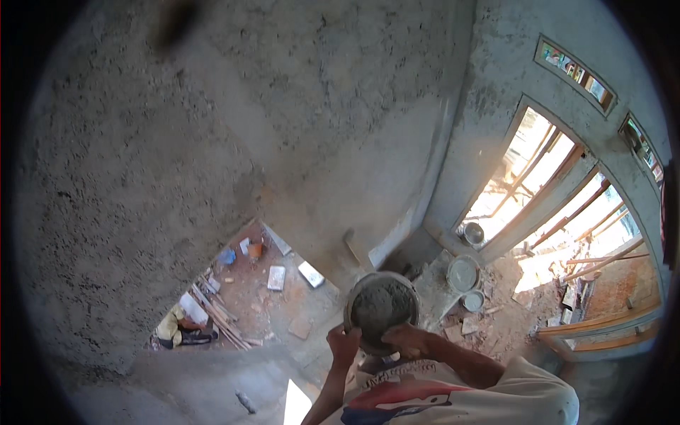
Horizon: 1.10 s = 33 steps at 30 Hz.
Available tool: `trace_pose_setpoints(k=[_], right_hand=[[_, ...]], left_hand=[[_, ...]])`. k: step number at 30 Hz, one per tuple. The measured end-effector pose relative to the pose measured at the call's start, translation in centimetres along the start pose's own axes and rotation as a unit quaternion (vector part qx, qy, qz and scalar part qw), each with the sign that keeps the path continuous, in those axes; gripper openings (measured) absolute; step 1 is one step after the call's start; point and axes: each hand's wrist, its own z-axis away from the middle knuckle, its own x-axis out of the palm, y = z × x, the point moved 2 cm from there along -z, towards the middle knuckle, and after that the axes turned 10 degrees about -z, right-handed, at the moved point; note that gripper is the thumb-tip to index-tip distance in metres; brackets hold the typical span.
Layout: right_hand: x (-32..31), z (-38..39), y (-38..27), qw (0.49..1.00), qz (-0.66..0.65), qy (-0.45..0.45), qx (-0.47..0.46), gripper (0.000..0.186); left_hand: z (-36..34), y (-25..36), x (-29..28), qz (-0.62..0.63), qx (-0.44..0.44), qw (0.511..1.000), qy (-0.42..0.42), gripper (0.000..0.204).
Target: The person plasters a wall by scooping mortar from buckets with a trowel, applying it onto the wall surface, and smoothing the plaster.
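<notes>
From where I stand, the person has a round bucket [348, 304] of wet grey mortar [382, 306] right in front of the body, its open mouth facing up. The left hand [344, 343] is at the bucket's left rim, its fingers curled closed on the edge. The right hand [404, 339] is at the near right side, bent over the rim; its fingers are partly hidden, so I cannot tell how far they are open or whether they grip anything. The person's white T-shirt [453, 397] (a red and dark blue print runs across it) shows just below.

To the right of the bucket, a wide basin [464, 257] stands near a smaller pail [472, 291], with another metal bucket [467, 230] close to the bright window opening [520, 166]. Rough grey plaster covers the tall wall [134, 177] on the left. Under its slanting lower edge, a co-worker [168, 329] in a yellowish top sits low down beside a heap of wooden strips [221, 317]. Farther along that floor, an orange bucket [256, 250] stands near a blue bundle [227, 256] (too small to make out), with a pale block [276, 278] nearby.
</notes>
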Motion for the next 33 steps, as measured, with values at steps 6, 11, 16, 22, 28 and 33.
trace_pose_setpoints(k=[6, 11, 16, 22, 28, 33], right_hand=[[-0.6, -1.9, 0.3, 0.980, -0.059, -0.030, -0.188, 0.019], [1.4, 8.4, -17.1, 0.891, -0.347, -0.095, -0.278, 0.028], [-1.0, 17.9, -33.4, 0.721, -0.323, 0.010, -0.613, 0.036], [-6.6, 34.7, -46.9, 0.356, -0.193, 0.393, -0.826, 0.019], [-13.3, 44.1, -56.0, -0.033, -0.162, 0.678, -0.716, 0.029], [-18.6, 37.7, -69.2, -0.051, -0.100, 0.695, -0.710, 0.026]], left_hand=[[-0.8, -4.6, 0.5, 0.182, -0.095, 0.979, 0.010, 0.011], [-0.3, -6.1, -2.2, 0.222, -0.130, 0.966, 0.035, 0.010], [0.7, -14.0, -5.1, 0.263, -0.096, 0.945, 0.170, 0.014], [4.9, -20.3, -10.2, 0.014, -0.133, 0.958, 0.253, 0.016], [4.8, -35.7, -10.3, -0.255, -0.188, 0.896, 0.310, 0.024], [5.6, -38.8, -9.1, -0.455, -0.109, 0.839, 0.279, 0.032]])
